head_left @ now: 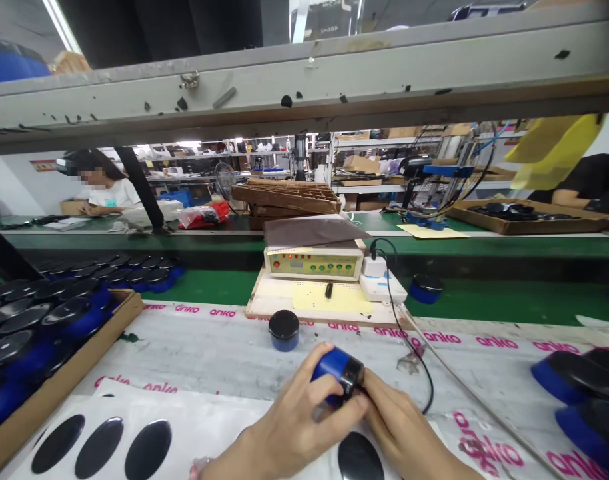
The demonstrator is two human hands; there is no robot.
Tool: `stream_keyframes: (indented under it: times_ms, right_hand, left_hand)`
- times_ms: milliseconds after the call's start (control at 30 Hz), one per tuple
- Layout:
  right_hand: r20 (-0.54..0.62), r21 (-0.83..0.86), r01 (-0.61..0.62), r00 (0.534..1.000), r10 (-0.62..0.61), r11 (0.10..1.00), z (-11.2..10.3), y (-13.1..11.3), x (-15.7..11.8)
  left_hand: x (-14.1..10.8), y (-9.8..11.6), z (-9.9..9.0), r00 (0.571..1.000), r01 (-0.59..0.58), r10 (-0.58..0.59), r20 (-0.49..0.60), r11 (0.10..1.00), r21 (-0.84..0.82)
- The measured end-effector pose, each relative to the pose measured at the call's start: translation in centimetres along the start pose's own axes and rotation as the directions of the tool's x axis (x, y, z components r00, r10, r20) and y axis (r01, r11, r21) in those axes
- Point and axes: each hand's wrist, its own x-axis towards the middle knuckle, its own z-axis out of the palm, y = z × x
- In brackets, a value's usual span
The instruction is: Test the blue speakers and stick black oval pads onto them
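Note:
My left hand (297, 410) is closed around a blue-and-black round device (332, 365), which is tilted on its side. At the device's black end, the bent fingers of my right hand (397, 420) press against it; their tips are partly hidden. Below both hands lies a white sheet (204, 417) with black oval-looking stickers (148, 448). One more sticker (359, 457) shows between my wrists. A similar blue device (283, 331) with a glossy black top stands upright just beyond my left hand.
On the left, a cardboard tray (69, 363) holds many blue devices. More devices (579, 377) sit at the right. A control box (314, 262) stands ahead on a board, with a black cable (414, 353) running toward me. A shelf beam (304, 87) crosses overhead. Another person (112, 190) sits far left.

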Motion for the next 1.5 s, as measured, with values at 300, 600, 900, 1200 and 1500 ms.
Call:
stream_keyframes:
  times_ms: [300,600,900,1200,1500]
  right_hand:
    - [0.0,-0.098,0.058,0.998,-0.058,0.994,0.4,0.4,-0.8]
    - [0.074,-0.451,0.311,0.947,-0.312,0.837,-1.2,0.3,-1.0]
    - [0.159,-0.585,0.112,0.987,-0.022,0.803,-3.2,-0.6,1.6]
    - [-0.023,-0.598,-0.325,0.921,0.389,0.733,-6.6,2.5,8.0]
    - [-0.265,-0.496,-0.687,0.702,0.662,0.531,-12.7,12.9,10.1]
  left_hand:
    - [-0.2,-0.2,0.2,0.997,0.013,-0.013,0.078,1.0,0.0]
    - [-1.0,-1.0,0.0,0.856,0.386,-0.319,0.406,0.918,-0.092]
    - [1.6,-2.1,0.5,0.804,0.375,-0.421,0.419,0.907,0.192]
    - [1.7,-5.1,2.0,0.535,0.503,-0.732,0.422,0.677,0.537]
    - [3.1,-8.2,2.0,0.601,0.306,-0.527,0.601,0.846,0.436]
